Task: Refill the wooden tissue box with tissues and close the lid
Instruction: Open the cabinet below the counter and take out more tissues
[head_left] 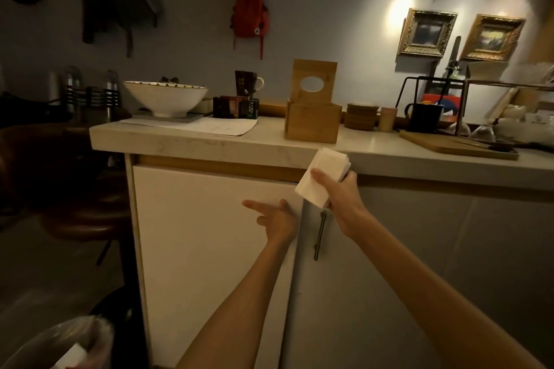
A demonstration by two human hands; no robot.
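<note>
The wooden tissue box [311, 122] stands on the counter [269, 144], its hinged lid [314, 81] with an oval hole tipped upright behind it. Below the counter edge my right hand [338, 192] grips a stack of white tissues [322, 177], held tilted in front of the cabinet. My left hand [274, 219] rests against the edge of the white cabinet door [209, 219], index finger pointing left, holding nothing.
On the counter are a white bowl [165, 97], a sheet of paper [215, 126], a mug [247, 82], stacked wooden coasters [361, 117], a black mug [424, 117] and a cutting board [458, 145]. A bar handle [319, 234] hangs on the right door. A lined bin [60, 344] sits bottom left.
</note>
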